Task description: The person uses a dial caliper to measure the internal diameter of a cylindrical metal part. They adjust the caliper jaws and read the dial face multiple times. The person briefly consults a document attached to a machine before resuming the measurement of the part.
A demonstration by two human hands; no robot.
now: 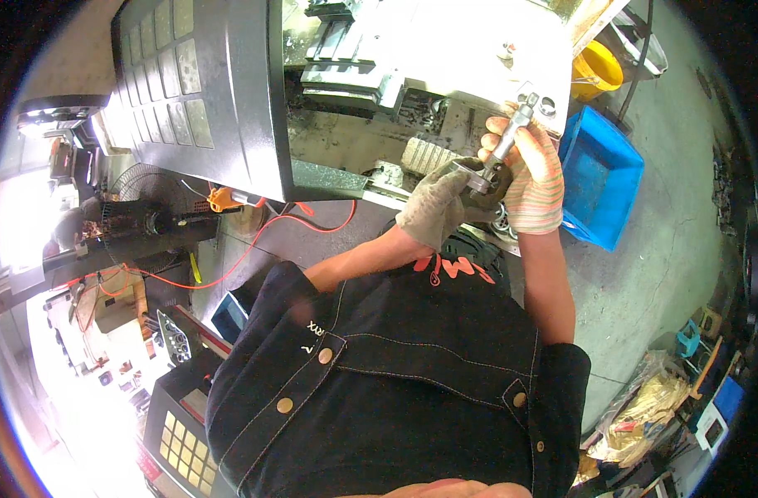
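Black snap-button shirt (412, 365) fills the lower view; both gloved hands raised at the machine (229, 91).
Left hand (435, 203), grey glove, closed around a dark metal part (477, 177). Right hand (532, 178), striped glove, gripping a metal tool (511, 133), whose lower end meets the part, upper end tilted away. Blue bin (603, 178) just right of the hands; yellow bucket (596, 68) beyond it.

free: floor (669, 274) right | blocked: machine (229, 91) ahead-left, blue bin (603, 178) right
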